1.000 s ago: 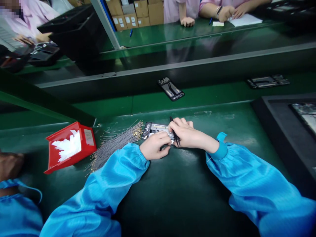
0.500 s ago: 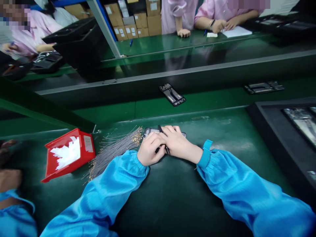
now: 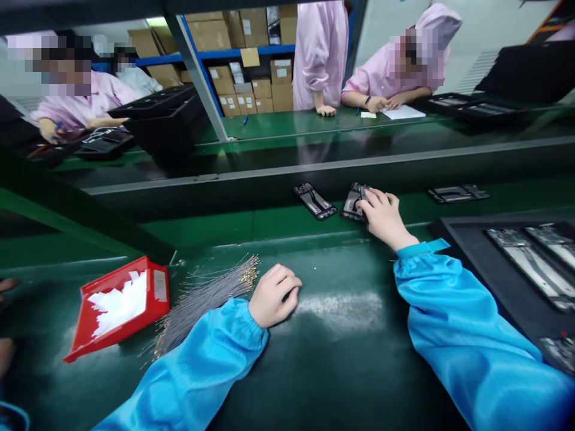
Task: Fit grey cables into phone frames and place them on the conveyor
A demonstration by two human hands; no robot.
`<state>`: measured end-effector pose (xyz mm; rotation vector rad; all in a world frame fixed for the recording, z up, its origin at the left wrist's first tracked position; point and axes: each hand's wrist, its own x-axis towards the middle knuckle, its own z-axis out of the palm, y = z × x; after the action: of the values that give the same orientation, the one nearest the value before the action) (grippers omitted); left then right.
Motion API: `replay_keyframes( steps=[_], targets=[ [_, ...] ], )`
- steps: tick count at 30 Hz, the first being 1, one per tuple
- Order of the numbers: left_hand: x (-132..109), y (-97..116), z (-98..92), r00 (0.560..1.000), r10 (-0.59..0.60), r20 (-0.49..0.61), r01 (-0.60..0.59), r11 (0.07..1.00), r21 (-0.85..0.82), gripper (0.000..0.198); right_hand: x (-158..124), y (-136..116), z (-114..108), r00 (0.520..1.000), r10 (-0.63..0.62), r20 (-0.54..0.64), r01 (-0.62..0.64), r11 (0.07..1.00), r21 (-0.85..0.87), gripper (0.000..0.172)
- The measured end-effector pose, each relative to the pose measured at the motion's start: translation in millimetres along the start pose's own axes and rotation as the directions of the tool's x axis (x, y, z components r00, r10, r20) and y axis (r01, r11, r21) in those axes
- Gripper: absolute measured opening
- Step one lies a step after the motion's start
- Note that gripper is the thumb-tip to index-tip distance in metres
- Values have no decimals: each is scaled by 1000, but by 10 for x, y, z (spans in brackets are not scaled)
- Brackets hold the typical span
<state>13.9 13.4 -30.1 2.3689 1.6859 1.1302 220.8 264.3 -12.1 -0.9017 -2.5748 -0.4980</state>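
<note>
Your right hand [image 3: 381,215] reaches far out, at 1 o'clock from you, onto the belt [image 3: 251,221]. Its fingers are closed over the right end of a frame [image 3: 353,202], so the grip is a grasp on this frame. I cannot tell whether the frame already lies flat on the belt or is a little lifted. A second frame [image 3: 314,200] lies just beside it at its 9 o'clock, not touching. A third frame [image 3: 458,193] lies well apart at its 3 o'clock.

Your left hand [image 3: 273,295] rests on the table [image 3: 350,335] at 11 o'clock, near to you. It is half clenched and nothing shows inside it. The wires [image 3: 206,296] lie in a bundle just beside it at its 9 o'clock, and the red bin [image 3: 119,305] with white pieces is further on the same side. The black tray [image 3: 467,251] at your 2 o'clock holds more frames.

In my judgement, the step in hand is the exchange at the belt: one frame is under your fingers there, and the place in front of you is free of any frame. The next move calls for a clean grip or a clean release, with the frame kept apart from the second frame. It also calls for care with your blue sleeve, which passes near the corner of the tray.
</note>
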Motion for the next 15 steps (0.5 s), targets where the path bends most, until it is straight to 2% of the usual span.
replay_keyframes(
  steps=[3, 6, 9, 12, 15],
  targets=[
    [1, -3, 3, 1000, 1, 8, -1, 1000, 7, 14, 90, -105, 98, 993, 63, 102, -76, 989, 127, 26],
    [-2, -11, -2, 1000, -3, 13, 3, 1000, 9, 14, 244, -381, 216, 979, 108, 175, -143, 968, 204, 23],
    [-8, -17, -8, 1000, -11, 15, 11, 1000, 19, 15, 393, -637, 336, 963, 201, 178, -231, 958, 168, 36],
    [-15, -9, 0, 1000, -22, 10, 22, 1000, 21, 15, 455, -769, 375, 943, 289, 167, -312, 942, 128, 35],
    [-5, 10, 4, 999, -43, 8, 42, 999, 22, 15, 366, -804, 295, 939, 322, 125, -334, 937, 101, 34]
  ],
)
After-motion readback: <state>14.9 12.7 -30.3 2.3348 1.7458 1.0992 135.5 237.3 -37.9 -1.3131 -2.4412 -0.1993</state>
